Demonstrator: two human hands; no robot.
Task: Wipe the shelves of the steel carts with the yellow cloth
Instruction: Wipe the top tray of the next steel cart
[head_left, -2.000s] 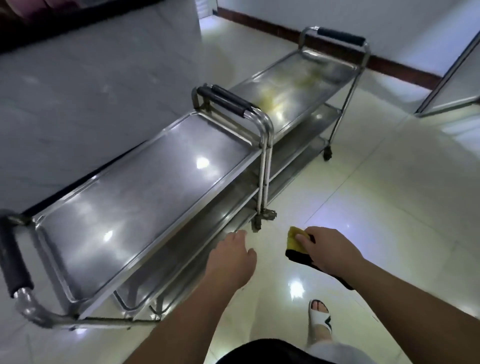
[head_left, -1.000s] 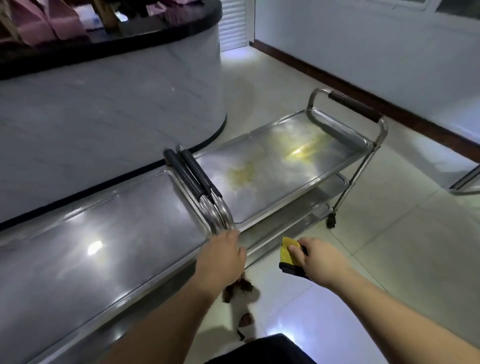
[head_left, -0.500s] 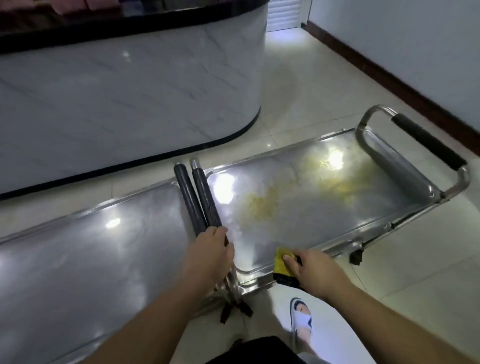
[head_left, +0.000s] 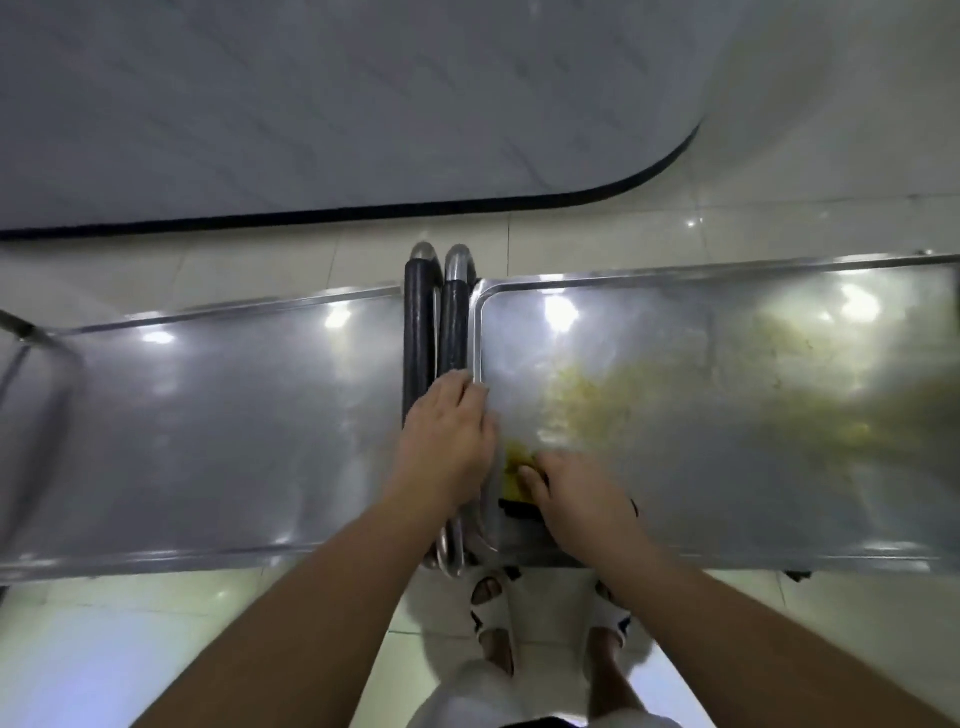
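1. The yellow cloth (head_left: 514, 470) is pressed under the right hand (head_left: 582, 493), fingers together, at the stained cart shelf's (head_left: 727, 415) near left corner.
2. The cart handles (head_left: 439, 332) are gripped by the left hand (head_left: 447, 441), fingers curled.

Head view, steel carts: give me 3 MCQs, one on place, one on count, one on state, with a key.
1. Where is the yellow cloth?
A. on the floor
B. on the right-hand steel cart's top shelf, near corner
C. on the left-hand cart's shelf

2. How many black padded cart handles lie side by side between the two shelves?
A. one
B. two
C. four

3. What state is the right-hand top shelf in?
A. smeared with yellowish residue
B. spotless
C. stacked with dishes

Key: 1 B, the right hand presses the cloth there. 2 B, two padded bars show; the left hand rests on them. 3 A, yellowish patches spread across it.
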